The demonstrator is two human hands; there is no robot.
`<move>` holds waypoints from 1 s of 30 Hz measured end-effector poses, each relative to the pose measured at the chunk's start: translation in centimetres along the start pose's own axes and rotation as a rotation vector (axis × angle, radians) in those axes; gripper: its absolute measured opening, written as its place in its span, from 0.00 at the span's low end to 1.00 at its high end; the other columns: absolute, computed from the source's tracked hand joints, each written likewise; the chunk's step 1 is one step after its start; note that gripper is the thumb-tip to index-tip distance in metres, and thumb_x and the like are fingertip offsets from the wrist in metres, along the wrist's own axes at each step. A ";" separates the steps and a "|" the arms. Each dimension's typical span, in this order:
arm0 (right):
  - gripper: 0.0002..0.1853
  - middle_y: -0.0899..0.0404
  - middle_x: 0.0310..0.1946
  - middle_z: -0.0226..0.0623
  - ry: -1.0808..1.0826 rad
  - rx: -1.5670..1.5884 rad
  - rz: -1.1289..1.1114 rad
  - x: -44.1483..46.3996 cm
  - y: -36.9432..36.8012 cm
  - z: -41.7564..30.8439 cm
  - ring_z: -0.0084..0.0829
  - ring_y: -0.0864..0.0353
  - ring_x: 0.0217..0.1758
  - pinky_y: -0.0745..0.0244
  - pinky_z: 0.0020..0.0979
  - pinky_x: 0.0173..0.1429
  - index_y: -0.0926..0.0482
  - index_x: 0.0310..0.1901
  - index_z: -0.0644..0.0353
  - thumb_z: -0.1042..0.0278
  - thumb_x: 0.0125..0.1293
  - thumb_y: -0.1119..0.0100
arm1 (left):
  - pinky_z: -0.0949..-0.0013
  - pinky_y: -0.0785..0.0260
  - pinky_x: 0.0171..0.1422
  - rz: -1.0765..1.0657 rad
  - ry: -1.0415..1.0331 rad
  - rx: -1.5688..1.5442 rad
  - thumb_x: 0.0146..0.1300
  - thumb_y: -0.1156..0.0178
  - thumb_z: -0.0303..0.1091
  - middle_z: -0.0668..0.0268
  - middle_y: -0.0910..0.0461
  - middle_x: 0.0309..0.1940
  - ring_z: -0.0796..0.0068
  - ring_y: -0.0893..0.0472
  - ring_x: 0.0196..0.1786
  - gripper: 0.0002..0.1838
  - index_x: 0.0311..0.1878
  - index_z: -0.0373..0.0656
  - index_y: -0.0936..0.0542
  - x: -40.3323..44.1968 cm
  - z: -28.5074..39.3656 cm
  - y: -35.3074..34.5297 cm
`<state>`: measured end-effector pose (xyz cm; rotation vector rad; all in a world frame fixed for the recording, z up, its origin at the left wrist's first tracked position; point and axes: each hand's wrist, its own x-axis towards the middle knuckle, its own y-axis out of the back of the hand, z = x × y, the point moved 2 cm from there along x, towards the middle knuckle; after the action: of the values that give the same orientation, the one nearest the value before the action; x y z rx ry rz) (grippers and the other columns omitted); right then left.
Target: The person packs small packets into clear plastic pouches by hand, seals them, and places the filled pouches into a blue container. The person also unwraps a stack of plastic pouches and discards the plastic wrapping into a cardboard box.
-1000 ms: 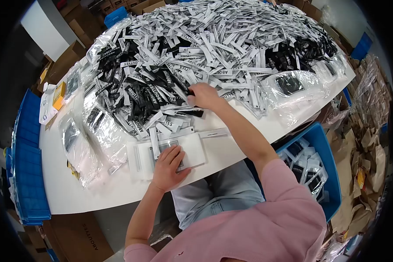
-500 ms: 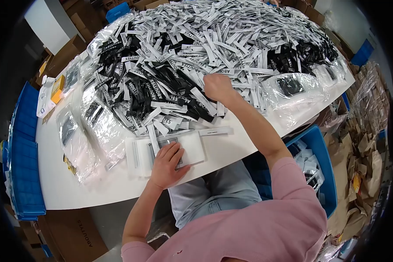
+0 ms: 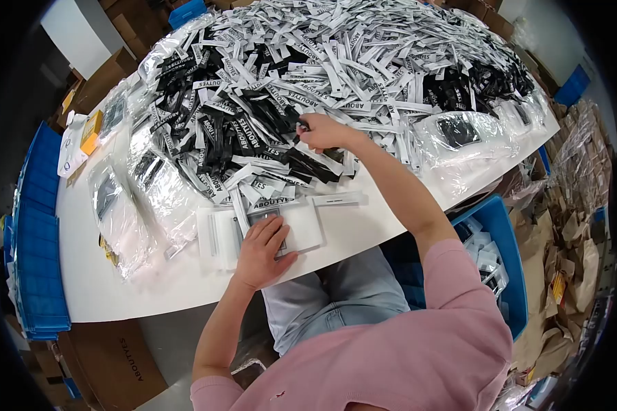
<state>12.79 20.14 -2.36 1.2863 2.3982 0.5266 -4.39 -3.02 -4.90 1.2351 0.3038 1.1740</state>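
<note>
Two hands (image 3: 262,252) (image 3: 325,133): left near the table edge (image 3: 151,310), right at packets (image 3: 253,137) beyond.

Narrow black packets (image 3: 243,133) and white packets (image 3: 363,75), many lettered ABOUTYES, lie heaped every which way on the table (image 3: 92,281). Nearer the edge, flat white pouch material (image 3: 305,227) lies with a grey-bordered panel (image 3: 262,215) partly hidden under the left hand (image 3: 264,248); whether it is one layer or several is unclear. One white packet (image 3: 239,211) overlaps it.

Black and white lettered sachets (image 3: 343,77), blue bin (image 3: 513,264)
</note>
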 end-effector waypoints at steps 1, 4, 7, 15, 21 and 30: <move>0.12 0.32 0.18 0.30 -0.054 -0.019 -0.033 -1.1 1.2 -0.3 0.21 0.32 0.18 0.38 0.26 0.17 0.28 0.36 0.61 0.60 0.60 0.51 | 0.54 0.38 0.61 0.005 -0.001 -0.002 0.41 0.32 0.36 0.57 0.27 0.52 0.54 0.31 0.58 0.27 0.48 0.40 0.25 0.0 -0.1 0.0; 0.13 0.34 0.13 0.31 0.020 0.024 0.153 -4.2 2.5 -0.9 0.26 0.31 0.18 0.37 0.31 0.22 0.25 0.31 0.62 0.59 0.61 0.49 | 0.55 0.38 0.61 0.012 -0.015 -0.033 0.52 0.38 0.38 0.56 0.27 0.51 0.54 0.30 0.57 0.21 0.48 0.38 0.25 0.0 -0.2 0.1; 0.15 0.28 0.18 0.42 0.303 -0.553 0.358 -3.8 -0.7 1.1 0.46 0.22 0.31 0.29 0.41 0.37 0.22 0.35 0.60 0.55 0.60 0.44 | 0.58 0.34 0.57 0.108 0.003 -0.122 0.60 0.45 0.35 0.54 0.24 0.46 0.54 0.26 0.52 0.15 0.47 0.36 0.25 -0.3 -0.9 0.0; 0.14 0.24 0.34 0.47 0.125 -0.827 0.070 -3.8 -2.0 0.5 0.46 0.22 0.39 0.26 0.41 0.42 0.23 0.36 0.64 0.66 0.48 0.42 | 0.69 0.36 0.28 0.262 0.470 -0.294 0.66 0.52 0.33 0.61 0.27 0.19 0.68 0.29 0.20 0.11 0.39 0.37 0.23 -1.2 -2.3 0.1; 0.09 0.21 0.32 0.47 0.040 -0.898 0.016 -5.2 -0.8 0.5 0.44 0.20 0.38 0.24 0.40 0.40 0.21 0.28 0.64 0.69 0.44 0.42 | 0.73 0.46 0.23 0.364 0.496 -0.482 0.65 0.49 0.34 0.67 0.38 0.13 0.80 0.43 0.20 0.14 0.26 0.36 0.29 -1.8 -4.0 -1.0; 0.13 0.22 0.25 0.39 0.156 0.067 0.378 -8.4 1.7 2.8 0.33 0.23 0.28 0.28 0.32 0.33 0.26 0.39 0.64 0.62 0.60 0.46 | 0.75 0.45 0.24 0.315 0.498 -0.523 0.65 0.49 0.34 0.69 0.37 0.13 0.83 0.41 0.20 0.13 0.27 0.36 0.27 -1.4 -3.9 -1.0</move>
<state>19.67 14.33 -2.82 1.8048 2.3168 0.6766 -7.33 -1.83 -7.78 0.5312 0.1512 1.7027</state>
